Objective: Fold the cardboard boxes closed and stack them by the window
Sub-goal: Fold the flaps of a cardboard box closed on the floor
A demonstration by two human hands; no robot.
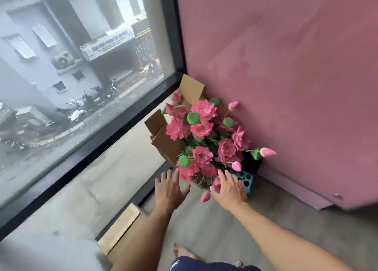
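Crowding open boxes (163,146), pink flowers (202,131)

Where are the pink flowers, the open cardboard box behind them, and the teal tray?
pink flowers (204,110): head view, on a large bloom near the top.
open cardboard box (192,89): head view, on its raised rear flap.
teal tray (246,178): head view, on its holed top face.
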